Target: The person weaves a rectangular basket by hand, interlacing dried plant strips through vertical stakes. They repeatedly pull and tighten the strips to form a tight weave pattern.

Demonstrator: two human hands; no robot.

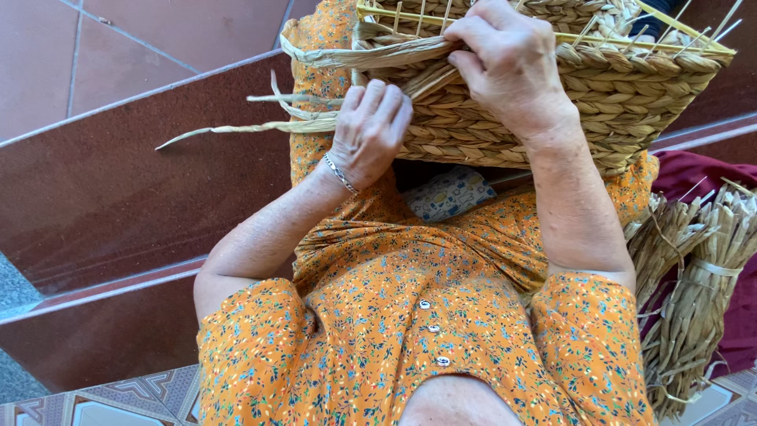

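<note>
A half-woven straw basket (623, 95) rests on my lap, built around a thin yellow frame (615, 41) at its top edge. My left hand (369, 130) presses against the basket's left side, its fingers closed over loose straw strands (260, 126) that stick out to the left. My right hand (505, 59) sits on the rim, pinching a flat straw strand (371, 55) that wraps round the basket's corner. I wear an orange flowered dress (410, 315) and a thin bracelet on the left wrist.
A tied bundle of dried straw (694, 276) lies at my right on a maroon cloth (694, 170). Reddish-brown stone steps (118, 181) run along my left. Patterned floor tiles (134, 398) show at the bottom left.
</note>
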